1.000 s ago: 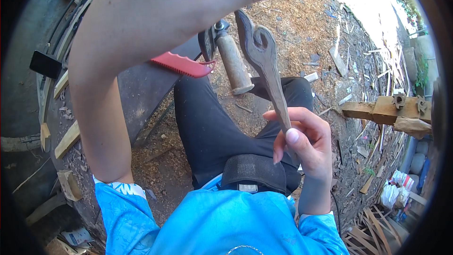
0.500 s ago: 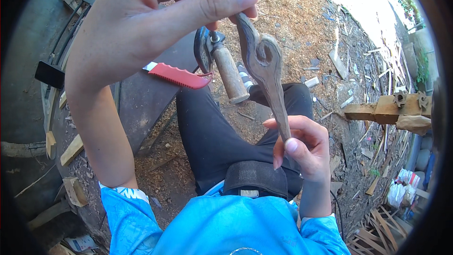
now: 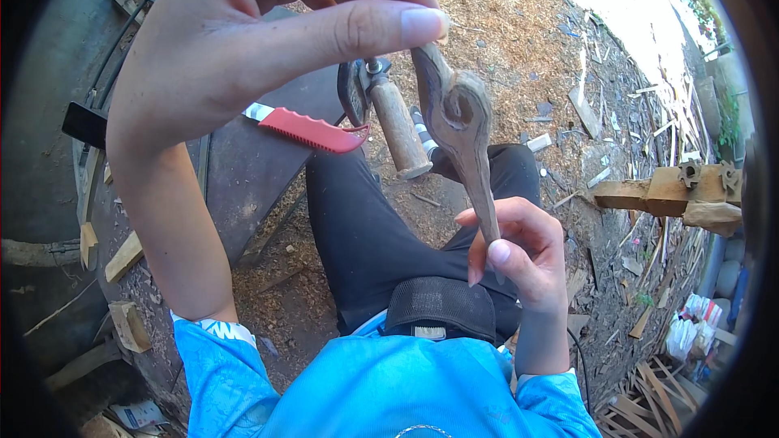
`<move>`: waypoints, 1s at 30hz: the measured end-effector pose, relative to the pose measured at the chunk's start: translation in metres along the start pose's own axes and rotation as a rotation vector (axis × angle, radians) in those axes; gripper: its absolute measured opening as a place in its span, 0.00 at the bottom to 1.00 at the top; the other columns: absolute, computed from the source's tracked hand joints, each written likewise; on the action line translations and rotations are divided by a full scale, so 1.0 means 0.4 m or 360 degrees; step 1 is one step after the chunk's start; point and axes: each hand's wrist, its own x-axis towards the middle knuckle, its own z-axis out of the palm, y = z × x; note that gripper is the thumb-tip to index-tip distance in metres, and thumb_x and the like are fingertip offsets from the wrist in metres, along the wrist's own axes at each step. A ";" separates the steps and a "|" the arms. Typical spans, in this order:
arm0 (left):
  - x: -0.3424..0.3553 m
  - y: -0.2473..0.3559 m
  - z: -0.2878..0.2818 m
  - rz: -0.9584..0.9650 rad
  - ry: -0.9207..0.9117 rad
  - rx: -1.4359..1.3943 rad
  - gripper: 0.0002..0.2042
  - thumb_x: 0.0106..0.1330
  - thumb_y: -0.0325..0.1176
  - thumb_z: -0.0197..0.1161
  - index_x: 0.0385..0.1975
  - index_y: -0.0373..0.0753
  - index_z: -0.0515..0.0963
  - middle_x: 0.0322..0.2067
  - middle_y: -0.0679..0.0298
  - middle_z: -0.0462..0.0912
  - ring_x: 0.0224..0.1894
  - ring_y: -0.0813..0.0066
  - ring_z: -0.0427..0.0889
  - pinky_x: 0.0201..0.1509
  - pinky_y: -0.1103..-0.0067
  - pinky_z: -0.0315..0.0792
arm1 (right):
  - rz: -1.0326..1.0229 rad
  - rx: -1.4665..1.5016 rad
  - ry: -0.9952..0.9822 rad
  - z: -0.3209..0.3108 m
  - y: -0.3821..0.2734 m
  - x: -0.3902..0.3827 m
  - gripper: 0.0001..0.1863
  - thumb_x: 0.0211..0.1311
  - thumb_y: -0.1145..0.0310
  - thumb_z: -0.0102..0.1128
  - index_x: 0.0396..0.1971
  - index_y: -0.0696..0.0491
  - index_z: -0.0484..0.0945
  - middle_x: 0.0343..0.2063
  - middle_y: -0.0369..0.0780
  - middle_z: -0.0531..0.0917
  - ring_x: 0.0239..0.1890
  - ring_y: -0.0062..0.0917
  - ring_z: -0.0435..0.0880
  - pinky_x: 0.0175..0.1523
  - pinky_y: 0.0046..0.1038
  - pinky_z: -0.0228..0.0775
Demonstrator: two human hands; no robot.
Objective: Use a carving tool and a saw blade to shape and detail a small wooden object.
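Held up in front of me is a carved wooden stick (image 3: 472, 142) with a curled, spiral head and a tapering lower end. My left hand (image 3: 235, 61) pinches its upper tip between thumb and fingers. Near the narrow end, my right hand (image 3: 527, 250) grips it between thumb and index finger. Beyond the stick is a tool with a cylindrical wooden handle (image 3: 398, 126) and a dark metal head, partly hidden by my left hand. Below that hand, a red-handled cutting tool (image 3: 312, 128) lies on a dark board; my left hand and wrist cover part of it.
The dark flat board (image 3: 243, 195) extends under my left forearm. A black phone-like slab (image 3: 83, 125) sits at the left. To the right, a wooden block (image 3: 661, 192) sticks out above scattered wood strips (image 3: 653, 405). Sawdust (image 3: 503, 0) covers the ground ahead.
My left hand has come down slightly with the top of the carved stick, whose head has shifted a little down and right. My right hand stays almost in place.
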 end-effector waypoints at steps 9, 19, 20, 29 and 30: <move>0.020 -0.053 0.027 0.0134 0.0091 -0.0025 0.09 0.69 0.30 0.70 0.44 0.33 0.86 0.36 0.58 0.90 0.40 0.74 0.88 0.45 0.77 0.82 | 0.0149 0.0201 -0.0135 0.012 -0.011 0.039 0.17 0.76 0.65 0.56 0.56 0.60 0.74 0.39 0.40 0.84 0.27 0.15 0.79 0.32 0.18 0.70; 0.060 -0.356 -0.042 -0.0119 0.1184 0.0236 0.11 0.74 0.35 0.63 0.42 0.34 0.85 0.34 0.66 0.86 0.35 0.80 0.82 0.42 0.80 0.75 | 0.0015 -0.1280 0.0404 -0.041 0.034 0.276 0.14 0.76 0.67 0.54 0.55 0.55 0.75 0.35 0.41 0.85 0.34 0.22 0.83 0.41 0.29 0.72; 0.064 -0.399 -0.034 -0.0397 0.1217 0.0298 0.11 0.73 0.35 0.63 0.43 0.34 0.85 0.34 0.66 0.86 0.35 0.80 0.81 0.41 0.80 0.74 | -0.0035 -0.1279 0.0405 -0.048 0.037 0.297 0.14 0.75 0.68 0.55 0.55 0.55 0.75 0.36 0.43 0.86 0.36 0.25 0.85 0.44 0.31 0.73; 0.052 -0.483 0.051 -0.0498 0.1039 0.0709 0.14 0.70 0.39 0.63 0.46 0.36 0.86 0.40 0.54 0.89 0.39 0.64 0.88 0.46 0.73 0.78 | -0.0061 -0.1589 0.0150 -0.046 0.034 0.465 0.16 0.78 0.62 0.49 0.55 0.54 0.77 0.24 0.47 0.83 0.30 0.41 0.85 0.41 0.42 0.73; 0.050 -0.485 0.048 -0.0496 0.1032 0.0711 0.14 0.70 0.39 0.63 0.46 0.36 0.86 0.40 0.54 0.89 0.39 0.64 0.88 0.46 0.73 0.78 | -0.0058 -0.1584 0.0155 -0.051 0.046 0.488 0.16 0.78 0.62 0.49 0.55 0.54 0.77 0.24 0.47 0.83 0.30 0.41 0.85 0.41 0.42 0.73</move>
